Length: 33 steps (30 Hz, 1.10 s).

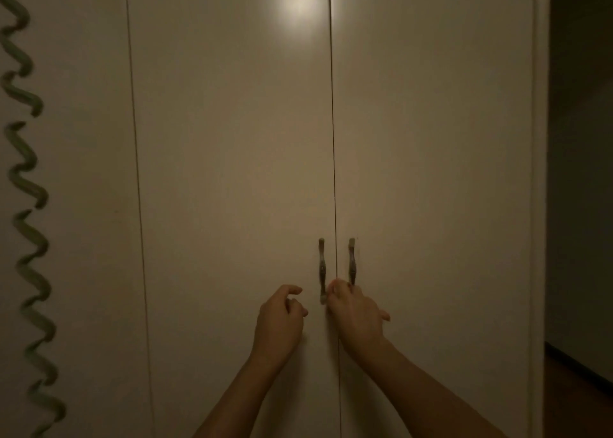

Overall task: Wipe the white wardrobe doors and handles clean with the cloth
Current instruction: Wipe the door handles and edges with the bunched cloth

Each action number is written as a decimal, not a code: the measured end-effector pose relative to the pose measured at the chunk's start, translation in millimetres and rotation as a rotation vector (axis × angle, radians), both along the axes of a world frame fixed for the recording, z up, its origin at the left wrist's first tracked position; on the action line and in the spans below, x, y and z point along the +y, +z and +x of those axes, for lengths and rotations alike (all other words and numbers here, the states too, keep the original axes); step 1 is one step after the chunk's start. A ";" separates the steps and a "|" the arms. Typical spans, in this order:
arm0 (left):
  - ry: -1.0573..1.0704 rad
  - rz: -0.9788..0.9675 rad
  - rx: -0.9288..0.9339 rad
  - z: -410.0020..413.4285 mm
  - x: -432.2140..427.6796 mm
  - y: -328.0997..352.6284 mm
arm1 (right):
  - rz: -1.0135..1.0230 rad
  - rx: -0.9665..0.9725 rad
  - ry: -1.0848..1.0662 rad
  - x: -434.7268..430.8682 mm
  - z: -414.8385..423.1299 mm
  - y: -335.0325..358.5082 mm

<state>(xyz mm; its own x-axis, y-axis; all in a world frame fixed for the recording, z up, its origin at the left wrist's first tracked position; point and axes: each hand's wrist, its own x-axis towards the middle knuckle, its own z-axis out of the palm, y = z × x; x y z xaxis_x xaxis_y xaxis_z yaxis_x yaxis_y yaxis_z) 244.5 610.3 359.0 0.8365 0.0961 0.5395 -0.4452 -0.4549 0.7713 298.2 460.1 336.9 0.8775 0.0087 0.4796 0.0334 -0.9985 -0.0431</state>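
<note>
Two tall white wardrobe doors, the left door (pixel 238 159) and the right door (pixel 431 159), stand closed and meet at a thin vertical gap. A slim metal left handle (pixel 321 265) and right handle (pixel 351 258) sit on either side of that gap. My left hand (pixel 280 321) hovers just left of the left handle with its fingers curled, holding nothing. My right hand (pixel 356 315) covers the lower end of the right handle, fingers curled round it and thumb sticking out to the right. No cloth is in view.
A third white panel (pixel 83 205) lies to the left, with a green wavy strip (pixel 31 238) running down its left edge. A light's reflection (pixel 300 1) glows near the top. A dark opening (pixel 580 172) and wooden floor lie to the right of the wardrobe.
</note>
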 end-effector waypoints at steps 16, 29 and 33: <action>-0.051 -0.032 -0.013 -10.6 -21.0 7.6 | 0.369 -0.548 0.183 -66.5 -30.9 83.0; -0.069 -0.038 -0.007 2.2 -30.3 13.5 | 0.148 -0.334 0.197 -69.6 -14.7 78.3; -0.094 -0.056 0.003 -0.4 -37.1 13.3 | -0.013 -0.203 0.208 -72.9 -22.6 43.1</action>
